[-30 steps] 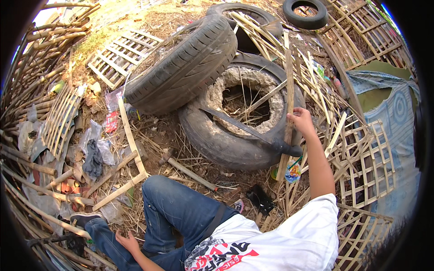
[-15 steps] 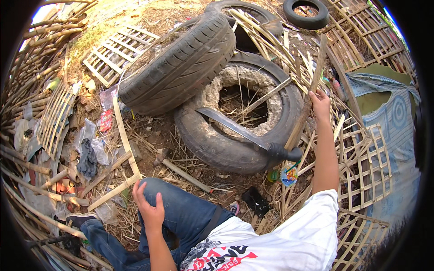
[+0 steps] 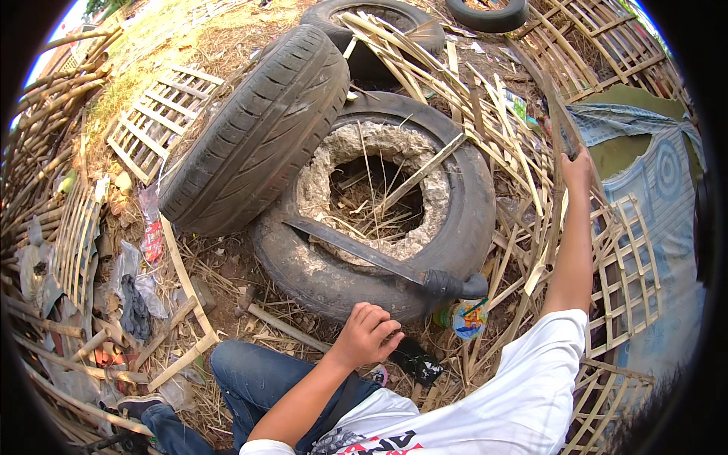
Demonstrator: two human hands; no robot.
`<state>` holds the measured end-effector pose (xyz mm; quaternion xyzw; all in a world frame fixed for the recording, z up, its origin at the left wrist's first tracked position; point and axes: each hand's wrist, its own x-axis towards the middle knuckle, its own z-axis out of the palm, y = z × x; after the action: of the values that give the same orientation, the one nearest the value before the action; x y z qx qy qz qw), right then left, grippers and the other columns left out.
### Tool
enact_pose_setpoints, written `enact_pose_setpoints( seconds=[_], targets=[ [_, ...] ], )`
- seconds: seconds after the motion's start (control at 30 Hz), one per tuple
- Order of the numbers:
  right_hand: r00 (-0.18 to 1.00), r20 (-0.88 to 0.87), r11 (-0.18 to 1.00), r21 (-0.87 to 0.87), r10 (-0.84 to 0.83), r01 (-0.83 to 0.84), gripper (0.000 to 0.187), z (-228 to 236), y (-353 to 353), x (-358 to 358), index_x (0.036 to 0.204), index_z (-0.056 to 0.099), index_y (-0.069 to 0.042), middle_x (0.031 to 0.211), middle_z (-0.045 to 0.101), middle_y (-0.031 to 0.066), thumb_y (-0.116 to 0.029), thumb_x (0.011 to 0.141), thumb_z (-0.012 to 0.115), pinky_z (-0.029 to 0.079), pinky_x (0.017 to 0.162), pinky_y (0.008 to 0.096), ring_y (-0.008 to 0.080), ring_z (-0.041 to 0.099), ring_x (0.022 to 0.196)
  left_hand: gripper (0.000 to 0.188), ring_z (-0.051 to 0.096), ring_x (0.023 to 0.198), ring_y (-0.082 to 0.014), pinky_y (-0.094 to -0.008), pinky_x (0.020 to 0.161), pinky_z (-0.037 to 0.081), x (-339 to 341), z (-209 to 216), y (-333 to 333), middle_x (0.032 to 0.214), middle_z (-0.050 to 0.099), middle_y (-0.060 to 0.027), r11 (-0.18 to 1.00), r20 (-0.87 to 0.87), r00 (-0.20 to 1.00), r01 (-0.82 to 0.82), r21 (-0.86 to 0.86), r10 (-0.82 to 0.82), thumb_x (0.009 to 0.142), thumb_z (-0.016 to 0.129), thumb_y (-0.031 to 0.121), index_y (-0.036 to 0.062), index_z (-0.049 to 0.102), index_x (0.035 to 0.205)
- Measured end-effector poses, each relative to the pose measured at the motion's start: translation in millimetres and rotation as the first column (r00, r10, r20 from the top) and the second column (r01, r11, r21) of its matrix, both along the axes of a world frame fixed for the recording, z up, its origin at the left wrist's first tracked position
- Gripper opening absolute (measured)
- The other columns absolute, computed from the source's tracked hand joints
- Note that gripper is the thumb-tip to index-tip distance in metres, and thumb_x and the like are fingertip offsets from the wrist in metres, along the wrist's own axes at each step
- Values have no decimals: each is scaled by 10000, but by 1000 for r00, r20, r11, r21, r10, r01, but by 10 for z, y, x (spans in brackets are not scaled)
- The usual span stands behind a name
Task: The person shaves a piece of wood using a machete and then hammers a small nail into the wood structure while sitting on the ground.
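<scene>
**Wooden slat held out to the right of a lined tyre**

Crumbly pale material rings the opening of the lined tyre, which lies flat; a second tyre tilts over its left side. Blue patterned cloth lies well to its right, past a bamboo lattice, and loose bamboo strips spread behind it. Just off the lined tyre's right side, the right hand grips the slat, its arm outstretched. The step in hand appears to be handling the slat at arm's length; the next move would call for a firm grip and care around the strips. Across the lined tyre's near side rests a long blade, its dark handle overhanging the edge. The left hand, loosely curled with nothing visible in it, hovers by that edge; contact cannot be told. Bold black and red lettering, partly cut off, marks the white shirt; small print on a colourful packet, below the handle, is illegible.
</scene>
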<state>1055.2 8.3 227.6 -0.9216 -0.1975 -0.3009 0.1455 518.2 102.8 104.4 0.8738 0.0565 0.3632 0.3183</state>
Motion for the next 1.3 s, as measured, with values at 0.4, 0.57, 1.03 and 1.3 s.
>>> enact_pose_setpoints(
  seconds=[0.4, 0.57, 1.03, 1.3],
  targets=[
    [861, -441, 967, 138, 252, -212, 470, -1201, 1892, 259, 1200, 617, -8, 1148, 651, 227, -254, 808, 697, 468, 962, 391, 360, 609, 1110, 380, 537, 734, -134, -331, 747, 364, 123, -431, -133, 790, 528, 49, 929, -66, 968, -211, 302, 242, 801, 677, 525, 203, 489, 874],
    [814, -476, 943, 193, 332, -271, 354, -1266, 1965, 602, 1025, 684, 42, 915, 715, 159, -196, 768, 743, 534, 772, 347, 263, 693, 815, 417, 493, 726, -112, -308, 746, 332, 78, -459, -145, 784, 516, 57, 886, -83, 956, -225, 404, 281, 777, 671, 592, 228, 485, 857],
    [769, -521, 918, 82, 371, -387, 629, -840, 1783, 475, 1227, 581, 78, 1044, 689, 213, -267, 747, 797, 527, 845, 371, 298, 680, 956, 351, 482, 747, -116, -296, 745, 328, 130, -406, -84, 790, 493, 56, 893, -59, 969, -195, 406, 238, 817, 641, 541, 222, 495, 838],
    [899, -356, 967, 102, 256, -235, 260, -882, 2021, 308, 948, 737, -34, 916, 717, 174, -216, 767, 697, 533, 808, 370, 291, 697, 862, 337, 472, 742, -110, -296, 734, 328, 73, -437, -114, 786, 475, 50, 874, -71, 962, -208, 440, 265, 851, 598, 541, 220, 497, 849]
  ],
)
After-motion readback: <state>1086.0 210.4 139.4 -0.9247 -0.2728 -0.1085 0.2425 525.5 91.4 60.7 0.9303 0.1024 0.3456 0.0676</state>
